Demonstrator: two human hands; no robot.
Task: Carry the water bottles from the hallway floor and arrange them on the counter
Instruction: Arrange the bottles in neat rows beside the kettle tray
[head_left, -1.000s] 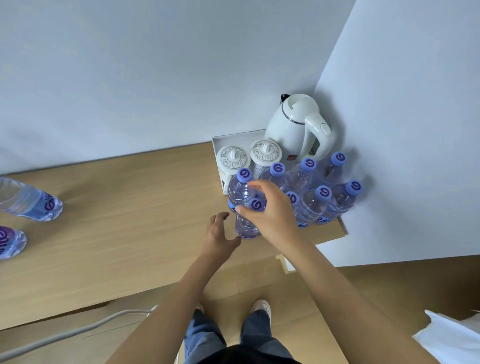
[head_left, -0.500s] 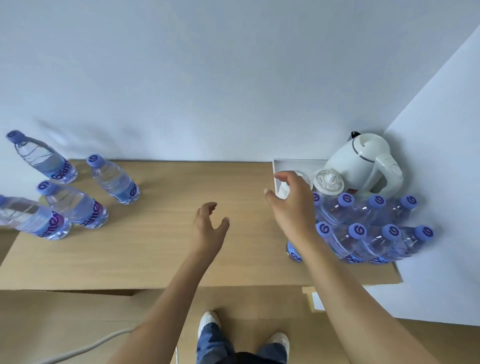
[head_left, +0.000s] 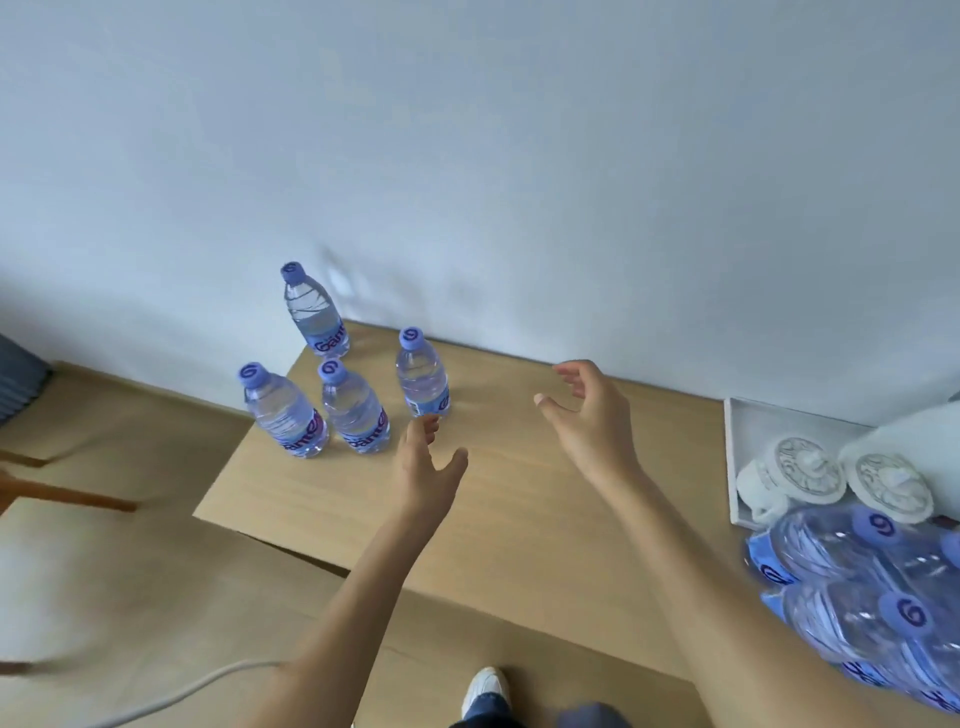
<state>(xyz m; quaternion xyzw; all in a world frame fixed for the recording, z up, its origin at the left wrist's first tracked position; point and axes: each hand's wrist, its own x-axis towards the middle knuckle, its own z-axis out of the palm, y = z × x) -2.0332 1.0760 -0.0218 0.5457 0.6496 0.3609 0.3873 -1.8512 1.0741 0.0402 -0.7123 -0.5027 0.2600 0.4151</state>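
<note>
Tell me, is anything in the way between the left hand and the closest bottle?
No, nothing visible. The left hand hovers open just in front of the nearest bottle, with only bare counter between them. The right hand is off to the side.

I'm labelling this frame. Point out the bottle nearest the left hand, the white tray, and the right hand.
bottle nearest the left hand (head_left: 422, 378), head view, clear body
white tray (head_left: 733, 457), head view, left rim
right hand (head_left: 592, 423), head view, palm

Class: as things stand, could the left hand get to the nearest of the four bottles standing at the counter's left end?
Probably yes: the left hand is open, holds nothing, and its fingertips point at the nearest bottle, with only bare counter between them.
</note>
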